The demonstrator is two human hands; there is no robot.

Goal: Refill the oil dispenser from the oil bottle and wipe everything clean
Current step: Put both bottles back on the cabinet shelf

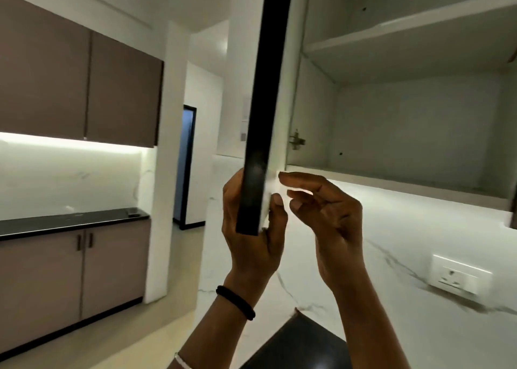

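Hands at the cupboard door (265, 89): left hand (251, 245) grasps its lower edge, right hand (327, 223) released beside it. Likely a fetch-or-stow step; next, swing the door.

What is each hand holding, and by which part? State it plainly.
The left hand grips the open cabinet door at its lower corner. The right hand, beside it, holds nothing.

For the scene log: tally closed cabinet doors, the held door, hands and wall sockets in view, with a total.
Closed cabinet doors: 4
Held cabinet door: 1
Hands: 2 (left hand, right hand)
Wall socket: 1
Total: 8
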